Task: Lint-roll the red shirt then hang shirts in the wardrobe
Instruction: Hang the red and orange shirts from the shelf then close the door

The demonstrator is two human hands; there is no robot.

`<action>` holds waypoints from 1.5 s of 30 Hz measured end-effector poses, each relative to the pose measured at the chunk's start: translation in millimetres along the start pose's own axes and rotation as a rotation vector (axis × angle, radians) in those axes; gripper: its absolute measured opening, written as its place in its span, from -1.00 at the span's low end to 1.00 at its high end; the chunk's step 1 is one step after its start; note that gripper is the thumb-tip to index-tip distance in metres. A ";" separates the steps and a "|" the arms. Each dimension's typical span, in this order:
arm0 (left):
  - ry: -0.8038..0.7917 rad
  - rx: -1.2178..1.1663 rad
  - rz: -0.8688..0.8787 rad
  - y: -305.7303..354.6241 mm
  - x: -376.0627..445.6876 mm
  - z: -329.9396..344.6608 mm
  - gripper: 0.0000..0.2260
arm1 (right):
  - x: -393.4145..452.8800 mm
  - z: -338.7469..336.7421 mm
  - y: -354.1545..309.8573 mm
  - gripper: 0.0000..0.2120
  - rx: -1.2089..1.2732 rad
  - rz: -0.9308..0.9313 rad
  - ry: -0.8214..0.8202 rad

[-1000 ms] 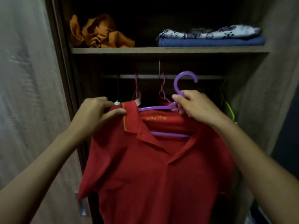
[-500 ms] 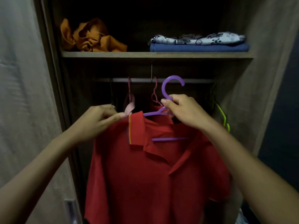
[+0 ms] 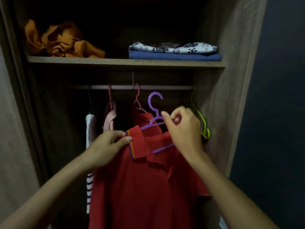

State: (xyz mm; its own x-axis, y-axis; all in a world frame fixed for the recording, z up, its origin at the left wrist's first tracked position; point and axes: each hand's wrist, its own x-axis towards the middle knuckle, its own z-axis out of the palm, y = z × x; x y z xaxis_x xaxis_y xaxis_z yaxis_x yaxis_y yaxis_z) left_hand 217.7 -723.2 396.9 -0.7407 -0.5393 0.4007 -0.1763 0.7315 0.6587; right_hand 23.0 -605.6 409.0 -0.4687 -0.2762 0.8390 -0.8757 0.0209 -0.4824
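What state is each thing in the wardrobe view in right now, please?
red shirt: on the purple hanger, not yet on the rail
purple hanger: hook free below the rail
left hand: pinches the collar
right hand: at the hanger's neck, grip unclear
green hanger: hanging empty

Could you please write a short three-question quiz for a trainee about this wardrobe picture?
1. True or false: the hook of the purple plastic hanger is already over the metal wardrobe rail.
2. What does the left hand pinch?
A. the collar of the red polo shirt
B. the bent lime-green hanger
C. the crumpled orange cloth on the wooden shelf
3. Fill in: the patterned white cloth lies on top of a folded ____ garment.

Key: 1 false, the hook is below the rail; 2 A; 3 blue.
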 end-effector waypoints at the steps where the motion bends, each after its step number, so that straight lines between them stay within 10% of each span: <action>1: 0.053 -0.066 -0.037 4.0 0.6 8.6 -0.63 | -7.7 -3.8 -2.4 -0.63 0.013 0.074 -0.160; 5: 0.155 -0.234 -0.063 21.1 1.8 43.5 -0.76 | -35.7 -11.3 -23.9 -0.57 0.444 0.531 -0.848; 16: -0.085 -0.708 -0.098 52.5 37.5 80.8 -0.54 | -30.3 0.5 6.4 -0.79 0.559 0.716 -0.408; 21: 0.238 -0.008 0.177 33.1 91.2 78.8 -0.62 | -28.4 -5.1 29.7 -0.61 0.417 0.649 -0.237; 27: 0.212 0.528 -0.058 0.2 143.5 96.4 -0.67 | -33.1 -10.7 34.5 -0.35 0.204 0.523 -0.288; 38: 0.211 0.426 -0.154 -50.1 118.8 84.1 -0.22 | 16.9 42.3 27.0 -0.42 0.083 0.399 -0.321; 45: 0.227 0.378 -0.098 -82.2 119.9 63.8 -0.32 | 64.7 91.3 12.2 -0.43 0.038 0.349 -0.402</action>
State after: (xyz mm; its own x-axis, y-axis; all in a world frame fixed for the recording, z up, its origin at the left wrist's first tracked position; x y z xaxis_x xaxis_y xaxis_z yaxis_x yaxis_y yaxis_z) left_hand 102.0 -821.4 350.2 -0.5549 -0.6606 0.5056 -0.4939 0.7507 0.4388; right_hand -7.4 -710.9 434.4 -0.6434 -0.6056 0.4683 -0.6676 0.1444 -0.7304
